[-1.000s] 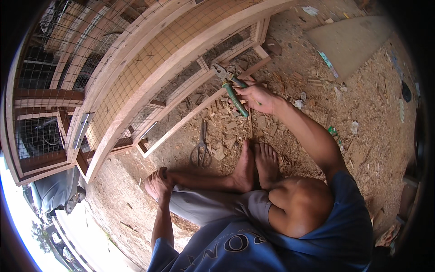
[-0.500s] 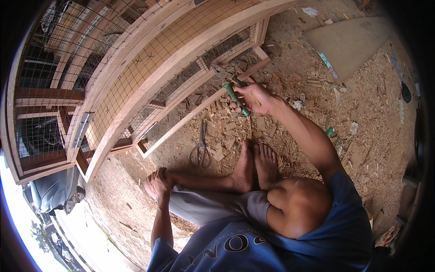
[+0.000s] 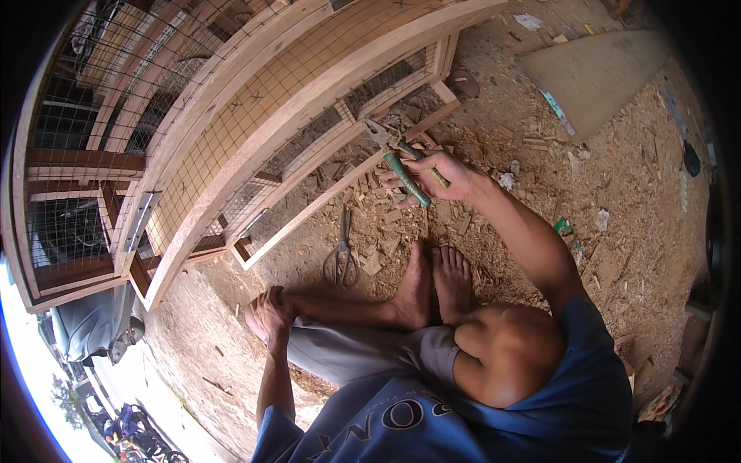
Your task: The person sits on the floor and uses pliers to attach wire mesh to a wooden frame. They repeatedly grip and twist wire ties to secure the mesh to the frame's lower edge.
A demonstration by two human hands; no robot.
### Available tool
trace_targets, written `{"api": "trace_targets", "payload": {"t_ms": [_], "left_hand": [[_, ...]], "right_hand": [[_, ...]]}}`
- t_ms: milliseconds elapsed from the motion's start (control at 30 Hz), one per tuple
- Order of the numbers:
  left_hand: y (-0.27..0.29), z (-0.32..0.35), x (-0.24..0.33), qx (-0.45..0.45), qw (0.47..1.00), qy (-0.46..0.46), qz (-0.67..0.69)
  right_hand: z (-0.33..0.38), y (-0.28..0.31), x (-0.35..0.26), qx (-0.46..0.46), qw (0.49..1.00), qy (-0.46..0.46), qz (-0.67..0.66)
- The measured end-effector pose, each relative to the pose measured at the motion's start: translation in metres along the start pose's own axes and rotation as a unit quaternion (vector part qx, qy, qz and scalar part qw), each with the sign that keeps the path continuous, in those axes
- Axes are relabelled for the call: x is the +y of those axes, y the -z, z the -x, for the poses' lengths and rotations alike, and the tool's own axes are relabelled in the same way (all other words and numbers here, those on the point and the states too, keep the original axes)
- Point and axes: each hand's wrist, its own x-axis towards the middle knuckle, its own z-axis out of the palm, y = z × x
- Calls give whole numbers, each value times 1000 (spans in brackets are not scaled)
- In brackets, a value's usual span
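Note:
Green-handled pliers (image 3: 407, 177) lie in my right hand (image 3: 446, 176), their two handles spread apart and the metal jaws pointing up and left. Those jaws are beside the lower wooden rail of a mesh-covered wooden frame (image 3: 309, 116); whether they touch it I cannot tell. My right fingers curl round the handles. Down on the left, my left hand (image 3: 270, 315) is closed over my bent left knee. A pair of dark scissors (image 3: 341, 258) lies on the ground between my foot and the frame.
Wood chips and sawdust (image 3: 478, 139) cover much of the ground. A flat board (image 3: 602, 77) lies at the far right. Small litter, including a green scrap (image 3: 564, 227), is scattered on the right. Parked motorbikes (image 3: 135, 436) stand outside at the lower left.
My right hand has shifted slightly right with the pliers. The handles have spread wider and the fingers have loosened a little. My left hand stays put.

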Motion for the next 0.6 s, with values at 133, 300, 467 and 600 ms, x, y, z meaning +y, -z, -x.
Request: {"api": "trace_targets", "payload": {"t_ms": [133, 300, 467, 600], "left_hand": [[-5, 0, -5, 12, 1000, -10, -13], [-14, 0, -12, 4, 1000, -5, 9], [-17, -2, -14, 19, 999, -19, 31], [-11, 0, -10, 10, 1000, -11, 6]], "right_hand": [[-1, 14, 2, 42, 990, 43, 124], [0, 27, -3, 54, 977, 77, 191], [11, 18, -12, 43, 984, 96, 144], [7, 18, -16, 58, 983, 90, 152]]}}
